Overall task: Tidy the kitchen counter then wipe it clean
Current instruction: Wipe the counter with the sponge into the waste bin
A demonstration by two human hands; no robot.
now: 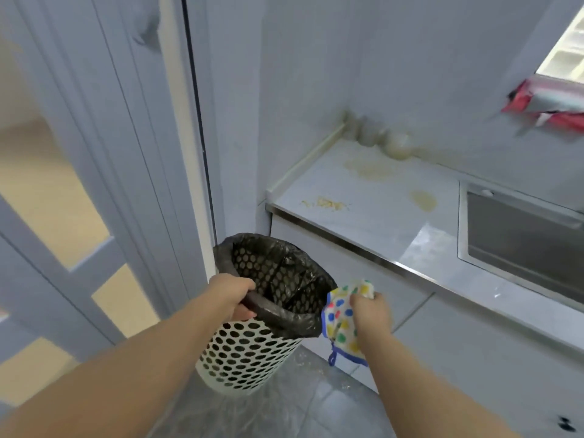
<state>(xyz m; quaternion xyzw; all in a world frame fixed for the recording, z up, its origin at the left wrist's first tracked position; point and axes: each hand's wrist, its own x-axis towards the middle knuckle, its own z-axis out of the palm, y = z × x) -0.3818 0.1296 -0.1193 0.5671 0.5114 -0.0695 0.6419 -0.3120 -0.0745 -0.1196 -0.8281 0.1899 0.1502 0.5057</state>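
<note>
Spotted cloth (339, 314) hangs bunched in my right grip (369, 311), whose fingers curl round it just right of the perforated white bin (249, 352). My left grip (234, 298) is clamped over the tilted bin's near rim and its black liner (294, 320). Up and ahead of both grips, the surface (379, 216) carries crumbs (328, 203) and yellowish stains (423, 200), well apart from the cloth.

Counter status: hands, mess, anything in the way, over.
Left hand grips bin rim, right hand holds cloth. Counter unwiped: crumbs, stains. Blurred items in back corner.
</note>
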